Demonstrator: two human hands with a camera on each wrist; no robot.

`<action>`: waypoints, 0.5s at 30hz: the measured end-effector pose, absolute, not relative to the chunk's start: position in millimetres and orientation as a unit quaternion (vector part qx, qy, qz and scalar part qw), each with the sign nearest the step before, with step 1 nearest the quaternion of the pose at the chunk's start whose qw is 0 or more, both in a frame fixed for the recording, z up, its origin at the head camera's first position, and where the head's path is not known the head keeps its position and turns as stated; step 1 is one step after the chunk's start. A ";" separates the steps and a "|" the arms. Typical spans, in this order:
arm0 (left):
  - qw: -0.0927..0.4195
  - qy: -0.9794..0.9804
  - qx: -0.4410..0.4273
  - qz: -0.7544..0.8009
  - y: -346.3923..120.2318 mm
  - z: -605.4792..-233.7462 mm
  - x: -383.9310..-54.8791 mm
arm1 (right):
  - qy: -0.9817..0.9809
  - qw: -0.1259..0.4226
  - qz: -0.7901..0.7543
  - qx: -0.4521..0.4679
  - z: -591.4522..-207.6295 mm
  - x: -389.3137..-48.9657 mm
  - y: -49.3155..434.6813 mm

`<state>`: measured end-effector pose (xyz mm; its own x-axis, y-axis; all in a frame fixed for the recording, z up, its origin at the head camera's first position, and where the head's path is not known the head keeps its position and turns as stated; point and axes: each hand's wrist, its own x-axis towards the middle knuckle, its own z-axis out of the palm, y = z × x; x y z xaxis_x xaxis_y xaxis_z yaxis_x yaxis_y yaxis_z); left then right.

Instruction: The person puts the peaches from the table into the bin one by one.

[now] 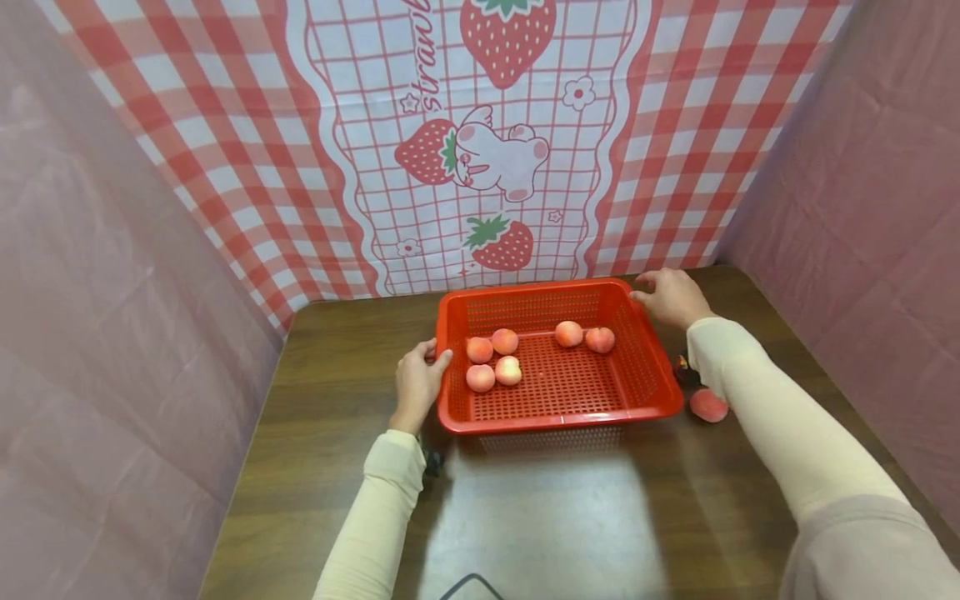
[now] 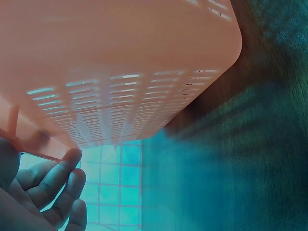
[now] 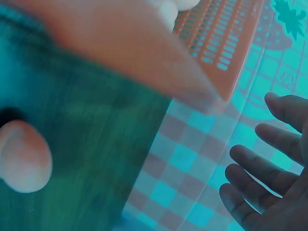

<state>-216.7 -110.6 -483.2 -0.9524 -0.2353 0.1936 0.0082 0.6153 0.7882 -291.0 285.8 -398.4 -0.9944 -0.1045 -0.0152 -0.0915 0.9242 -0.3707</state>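
Observation:
A red plastic basket (image 1: 558, 422) with slotted walls stands on the table, its base shadowed below the rim. My left hand (image 1: 418, 382) holds its left rim, thumb on top; in the left wrist view the fingers (image 2: 57, 185) curl under that rim. Beside the far right corner is my right hand (image 1: 672, 298), its fingers (image 3: 260, 168) spread and apart from the basket in the right wrist view. Several peaches (image 1: 480, 377) cluster at the basket's left end. Two more, a peach (image 1: 568, 334) and a redder peach (image 1: 600, 340), sit toward its right end.
Outside the basket, a peach (image 1: 708, 406) lies on the wooden table (image 1: 322, 425) by the right forearm. A strawberry-print checked cloth (image 1: 255, 167) hangs behind the table. Pink curtains (image 1: 862, 208) close off both sides. A thin dark loop (image 1: 472, 577) shows at the front.

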 end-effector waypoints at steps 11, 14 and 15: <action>0.136 -0.889 0.062 -0.433 -110.6 -485.2 -217.3 | 0.981 0.061 -0.181 -0.031 -405.5 -279.9 321.0; 0.138 -0.888 0.061 -0.435 -111.0 -485.4 -218.1 | 0.983 0.068 -0.169 -0.034 -406.4 -277.8 328.7; 0.140 -0.887 0.061 -0.435 -111.1 -485.4 -218.3 | 0.983 0.071 -0.166 -0.033 -407.3 -277.2 331.0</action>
<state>-218.3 -111.1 -485.4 -0.9535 -0.2305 0.1941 0.0125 0.6133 0.7897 -277.2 331.0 -407.3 -0.9876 -0.0891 -0.1291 -0.0419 0.9428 -0.3306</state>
